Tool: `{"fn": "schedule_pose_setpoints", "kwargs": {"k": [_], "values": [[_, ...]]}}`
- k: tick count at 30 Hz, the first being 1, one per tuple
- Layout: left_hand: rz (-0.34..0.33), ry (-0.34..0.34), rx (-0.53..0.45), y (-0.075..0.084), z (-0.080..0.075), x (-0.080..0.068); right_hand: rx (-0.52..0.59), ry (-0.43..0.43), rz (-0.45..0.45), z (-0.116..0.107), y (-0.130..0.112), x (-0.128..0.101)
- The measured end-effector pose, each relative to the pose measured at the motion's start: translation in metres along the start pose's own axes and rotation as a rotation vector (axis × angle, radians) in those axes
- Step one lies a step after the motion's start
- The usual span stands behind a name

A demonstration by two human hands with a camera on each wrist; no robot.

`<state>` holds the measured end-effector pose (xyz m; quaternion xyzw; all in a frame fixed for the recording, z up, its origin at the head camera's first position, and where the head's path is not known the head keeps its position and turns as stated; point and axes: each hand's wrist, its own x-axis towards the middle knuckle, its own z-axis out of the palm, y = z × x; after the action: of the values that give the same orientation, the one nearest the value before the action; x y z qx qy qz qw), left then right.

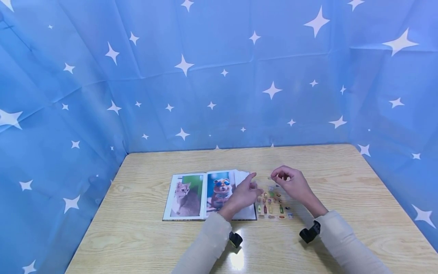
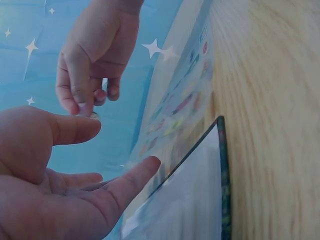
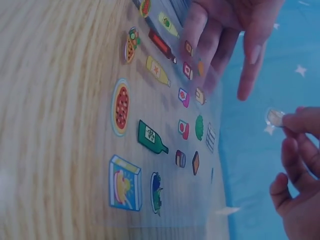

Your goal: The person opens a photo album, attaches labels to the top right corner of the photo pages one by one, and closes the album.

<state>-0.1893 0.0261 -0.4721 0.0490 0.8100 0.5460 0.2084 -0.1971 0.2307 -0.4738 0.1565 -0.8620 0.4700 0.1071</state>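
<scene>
A clear sticker sheet [image 1: 273,207] with small food and bottle stickers lies on the wooden table [image 1: 143,243], just right of an open photo album [image 1: 202,195]. My left hand [image 1: 252,187] rests straight fingers on the sheet's left part, its index finger raised. In the right wrist view those fingers [image 3: 200,60] press the sticker sheet [image 3: 150,135]. My right hand [image 1: 274,177] hovers above the sheet and pinches a small peeled sticker [image 1: 269,177], a round sticker [image 3: 274,117] between thumb and forefinger. In the left wrist view the right hand [image 2: 92,102] hangs over my left hand [image 2: 122,147].
The album shows a cat photo [image 1: 186,198] and a photo of a furry animal in sunglasses [image 1: 220,190]. Blue cloth with white stars [image 1: 219,76] walls the table at the back and both sides. Bare wood lies ahead of the album and to the right of the sheet.
</scene>
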Motion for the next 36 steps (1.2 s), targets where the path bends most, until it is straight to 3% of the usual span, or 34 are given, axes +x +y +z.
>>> {"fn": "schedule_pose_setpoints", "kwargs": {"k": [8,16,25,32,36], "values": [[0.006,0.034,0.032,0.0,-0.01,-0.004,0.022,-0.024,0.036,0.002,0.003,0.0],[0.105,0.089,-0.012,-0.003,-0.031,-0.011,0.014,-0.077,0.081,0.007,0.004,0.002],[0.275,0.128,0.124,-0.018,-0.063,-0.021,0.02,-0.114,0.089,0.016,0.002,0.01],[0.313,0.203,0.216,-0.037,-0.085,-0.028,0.062,-0.128,0.068,0.025,-0.005,0.016],[0.29,0.235,0.248,-0.049,-0.101,-0.036,0.081,-0.133,0.06,0.027,-0.007,0.018]]}}
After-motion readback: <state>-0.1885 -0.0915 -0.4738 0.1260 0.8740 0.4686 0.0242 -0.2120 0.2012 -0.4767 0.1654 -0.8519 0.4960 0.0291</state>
